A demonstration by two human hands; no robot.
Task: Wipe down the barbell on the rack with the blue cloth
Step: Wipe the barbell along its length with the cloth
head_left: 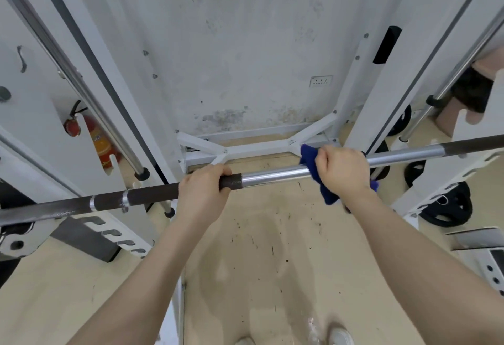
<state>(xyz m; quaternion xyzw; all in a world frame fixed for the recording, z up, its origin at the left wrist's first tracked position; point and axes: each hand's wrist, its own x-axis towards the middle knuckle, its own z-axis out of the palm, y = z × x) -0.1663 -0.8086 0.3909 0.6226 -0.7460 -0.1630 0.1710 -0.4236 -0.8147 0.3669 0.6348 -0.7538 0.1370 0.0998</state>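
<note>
The barbell [275,175] lies across the white rack [362,93], running from the lower left of the view up to the right edge, with dark knurled stretches toward each end and a bright chrome stretch in the middle. The left hand [203,191] grips the bar from above at the inner end of the left knurled section, fingers curled over the top. The right hand [342,170] is closed round the blue cloth [309,159], which is wrapped about the chrome part of the bar; folds of the cloth stick out above the knuckles and hang below the wrist. The two hands are well apart, with bare chrome showing between them. Behind the bar stand the rack's white base braces against a stained wall with a socket plate [321,81]. A red fire extinguisher [94,137] sits low on the left behind the upright, and black weight plates [447,208] rest on the tan floor to the right. The toes of white shoes [339,337] show at the bottom edge.
</note>
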